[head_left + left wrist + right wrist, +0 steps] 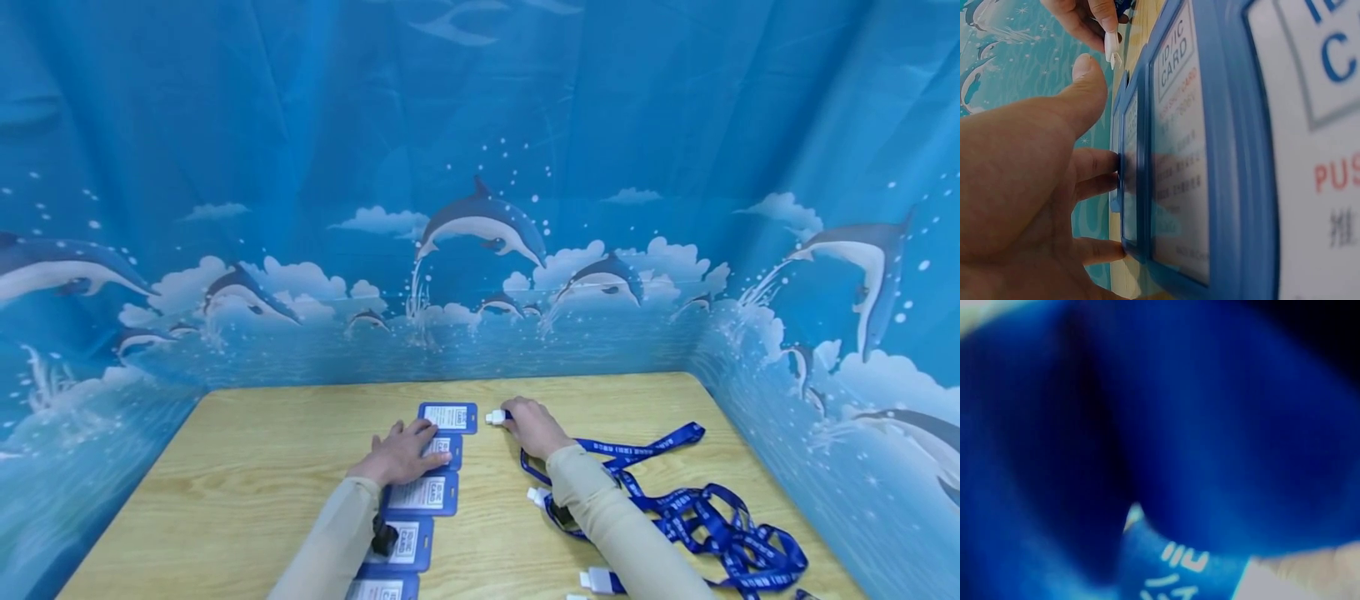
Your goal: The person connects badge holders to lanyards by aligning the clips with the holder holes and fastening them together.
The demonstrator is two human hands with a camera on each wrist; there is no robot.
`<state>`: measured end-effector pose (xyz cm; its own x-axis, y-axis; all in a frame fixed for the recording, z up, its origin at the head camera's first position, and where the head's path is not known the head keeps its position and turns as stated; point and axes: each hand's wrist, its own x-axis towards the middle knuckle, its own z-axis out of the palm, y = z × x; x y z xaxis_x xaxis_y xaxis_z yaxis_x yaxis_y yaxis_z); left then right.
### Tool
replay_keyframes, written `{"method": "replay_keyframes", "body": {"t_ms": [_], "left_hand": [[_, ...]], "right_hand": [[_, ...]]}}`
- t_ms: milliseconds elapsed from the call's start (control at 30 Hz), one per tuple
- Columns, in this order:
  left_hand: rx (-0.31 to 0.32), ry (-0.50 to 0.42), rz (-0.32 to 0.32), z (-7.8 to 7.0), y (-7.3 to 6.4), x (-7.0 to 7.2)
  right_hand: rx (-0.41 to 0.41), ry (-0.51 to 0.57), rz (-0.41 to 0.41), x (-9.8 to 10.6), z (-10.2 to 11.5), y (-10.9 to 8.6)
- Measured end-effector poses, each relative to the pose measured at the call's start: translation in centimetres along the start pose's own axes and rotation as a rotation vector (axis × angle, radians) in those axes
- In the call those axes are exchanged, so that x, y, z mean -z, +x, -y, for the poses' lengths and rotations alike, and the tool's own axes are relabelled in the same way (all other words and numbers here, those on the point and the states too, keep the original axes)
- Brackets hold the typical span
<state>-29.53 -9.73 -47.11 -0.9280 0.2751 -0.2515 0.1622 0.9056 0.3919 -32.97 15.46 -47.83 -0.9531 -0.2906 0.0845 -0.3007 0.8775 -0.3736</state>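
A column of blue-framed ID card holders lies on the table, partly overlapping. My left hand [401,454] rests over the second one from the far end, with fingers extended; its fingertips reach the farthest card holder [450,417]. In the left wrist view the fingers [1099,250] touch the holders' edges and the thumb stands apart. To the right, my right hand [536,427] pinches a blue lanyard near its white clip [495,417], which points at the slotted end of the farthest holder, a small gap between them. Blurred lanyard ribbon [1210,425] fills most of the right wrist view.
More blue lanyards [705,521] lie tangled on the right of the wooden table [262,475]. Other white clips [597,580] lie near the right forearm. Behind the table hangs a blue dolphin-print curtain [322,167].
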Motion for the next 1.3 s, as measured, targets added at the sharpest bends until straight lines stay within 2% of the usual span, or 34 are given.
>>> {"method": "replay_keyframes", "body": {"t_ms": [633,900,1300], "left_hand": [[-0.003,0.023,0.015,0.00,0.16,0.01],[-0.013,0.027,0.003,-0.06,0.13,0.23],[-0.029,0.026,0.010,0.05,0.07,0.25]], "right_hand": [[-0.007,-0.016,0.021,-0.10,0.32,0.33],[-0.023,-0.018,0.024,0.17,0.67,0.29],[-0.004,-0.013,0.024,0.13,0.71,0.23]]}}
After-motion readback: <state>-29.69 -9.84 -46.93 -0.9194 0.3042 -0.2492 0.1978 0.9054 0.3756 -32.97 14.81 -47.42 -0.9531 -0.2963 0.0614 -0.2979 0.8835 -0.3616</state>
